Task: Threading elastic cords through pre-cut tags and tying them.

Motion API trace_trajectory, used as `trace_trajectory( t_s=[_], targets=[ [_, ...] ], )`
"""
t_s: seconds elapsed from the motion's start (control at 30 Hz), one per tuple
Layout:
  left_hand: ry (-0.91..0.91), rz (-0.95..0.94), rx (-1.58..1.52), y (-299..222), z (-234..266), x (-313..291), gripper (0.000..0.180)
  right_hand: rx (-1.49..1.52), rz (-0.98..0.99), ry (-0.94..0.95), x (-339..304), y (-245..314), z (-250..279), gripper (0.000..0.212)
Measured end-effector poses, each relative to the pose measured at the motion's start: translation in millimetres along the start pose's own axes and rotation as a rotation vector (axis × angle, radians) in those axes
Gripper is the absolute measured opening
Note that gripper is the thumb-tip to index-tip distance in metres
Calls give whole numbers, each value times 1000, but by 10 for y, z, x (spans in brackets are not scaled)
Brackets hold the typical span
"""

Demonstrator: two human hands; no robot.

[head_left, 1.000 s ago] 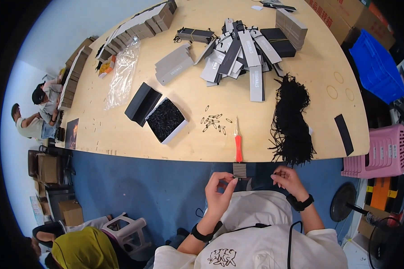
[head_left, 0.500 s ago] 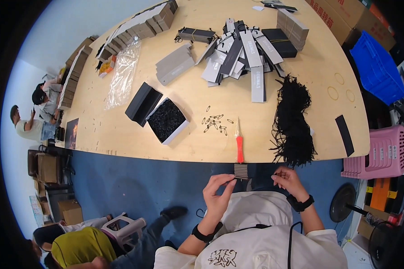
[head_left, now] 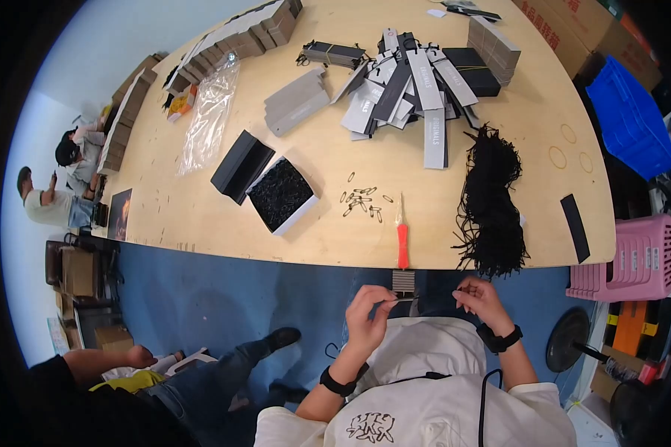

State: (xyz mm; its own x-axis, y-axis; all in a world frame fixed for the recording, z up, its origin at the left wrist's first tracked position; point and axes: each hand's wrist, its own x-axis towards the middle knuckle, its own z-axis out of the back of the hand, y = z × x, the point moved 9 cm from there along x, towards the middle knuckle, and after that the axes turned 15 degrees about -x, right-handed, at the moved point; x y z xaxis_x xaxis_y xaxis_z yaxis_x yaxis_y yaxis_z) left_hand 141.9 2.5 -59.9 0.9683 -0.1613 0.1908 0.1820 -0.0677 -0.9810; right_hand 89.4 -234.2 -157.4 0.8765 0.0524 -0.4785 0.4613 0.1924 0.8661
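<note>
Near one red-handled tool (head_left: 402,247), left hand (head_left: 367,316) and right hand (head_left: 482,300) each pinch, contents unclear.

A co-worker in a black top and blue jeans (head_left: 201,387) has come in beyond the near edge of the wooden table (head_left: 335,247), at its left: only a jeans-clad leg and part of a hand showed half a second ago. The newcomer now covers most of the yellow-green garment (head_left: 138,381) and the white plastic stool (head_left: 191,360). Past the table's left edge, a person in a pale top (head_left: 50,212) has raised a forearm. The bare left hand (head_left: 367,316) has edged slightly rightward in view.
</note>
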Motion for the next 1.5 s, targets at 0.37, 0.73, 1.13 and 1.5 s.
trace_trajectory(
  t_s=[0.37, 0.73, 1.13, 1.5],
  targets=[
    [144, 152, -89, 144, -109, -57, 7, -21, 22, 31, -55, 61, 2, 13],
    [150, 147, 30, 32, -143, -1, 6, 20, 97, 36, -192, 347, -14, 11],
    [166, 313, -342, -155, -209, -54, 4, -344, 317, -75, -339, 1149, -217, 10],
    [364, -164, 53, -698, -651, 13, 18, -528, 604, -236, -623, 1593, -193, 10]
  ],
)
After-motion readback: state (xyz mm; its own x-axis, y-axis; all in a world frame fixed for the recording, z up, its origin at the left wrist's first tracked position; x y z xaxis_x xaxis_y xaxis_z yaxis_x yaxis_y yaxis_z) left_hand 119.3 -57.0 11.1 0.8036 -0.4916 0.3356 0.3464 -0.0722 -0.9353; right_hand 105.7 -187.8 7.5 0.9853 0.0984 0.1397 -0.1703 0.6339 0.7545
